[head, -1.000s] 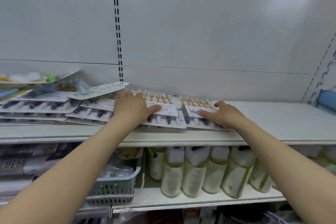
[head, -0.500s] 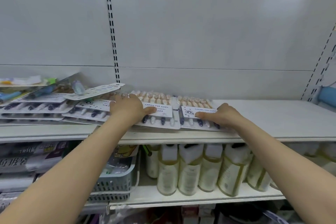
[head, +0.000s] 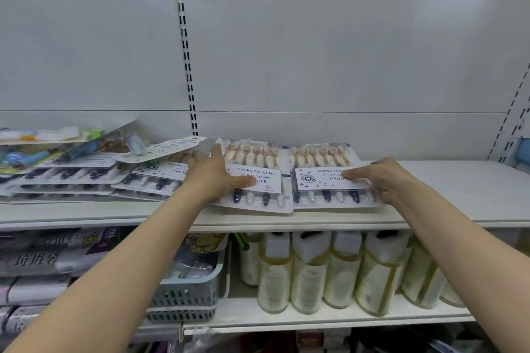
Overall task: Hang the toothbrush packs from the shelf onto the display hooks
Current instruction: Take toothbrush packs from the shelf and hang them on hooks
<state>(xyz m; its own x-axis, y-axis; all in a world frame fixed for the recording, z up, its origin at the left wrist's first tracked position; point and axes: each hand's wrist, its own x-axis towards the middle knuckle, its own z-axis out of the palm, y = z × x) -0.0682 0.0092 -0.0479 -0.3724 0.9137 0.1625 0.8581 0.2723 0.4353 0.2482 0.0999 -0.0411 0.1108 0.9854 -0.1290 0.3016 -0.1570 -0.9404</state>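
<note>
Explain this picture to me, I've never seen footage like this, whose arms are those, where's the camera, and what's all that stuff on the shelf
There is no machine here. The camera sits on a person's head and looks forward and down, so the two bare arms reaching in from below are that person's own. The wide lens bends the edges.

The left hand lies flat on one toothbrush pack, and the right hand lies on the pack beside it. Both packs rest on the white shelf; neither is lifted, and no firm grip shows. More packs lie heaped to the left.

On the lower shelf stand pale bottles, with a grey basket to their left. The back wall is bare panel with a slotted strip; no display hooks are in view.
</note>
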